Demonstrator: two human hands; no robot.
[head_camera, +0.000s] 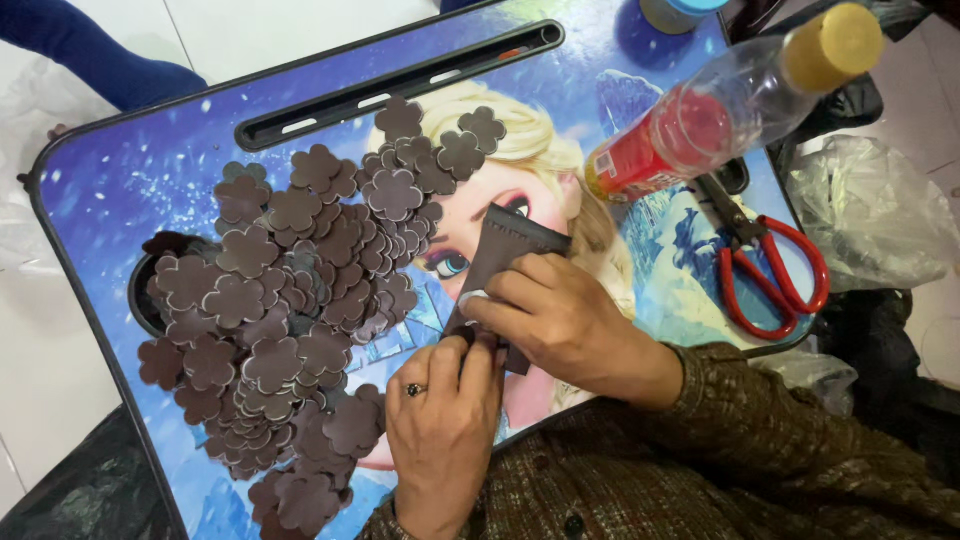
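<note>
Both hands are meeting on a dark brown strip of material lying on a blue lap tray printed with a cartoon figure, and much of that strip is hiding under them: only its upper end is showing, while its lower end is disappearing beneath the fingers, so its full length is hard to judge. The visible part is running with its long axis from the hands up and slightly right, its squared end pointing away from the person toward the slot along the tray's far edge. The right hand is lying across the strip from the right, thumb and fingers curling closed on its edge, a pale thumbnail pressing at the left side. The left hand (wearing a dark-stoned ring) is coming up from below, fingers bent and pinching the strip's lower part; exactly how much it is gripping cannot be told. Just left of the strip a heap of brown flower-shaped cutouts is spreading over the tray, partly covering a round cup recess at the tray's left edge. Right of the strip, a clear bottle with a red label and yellow cap is lying tilted, and red-handled scissors are resting below it, blades partly tucked under the bottle. A blue-lidded jar is being cut off at the top of the view.
</note>
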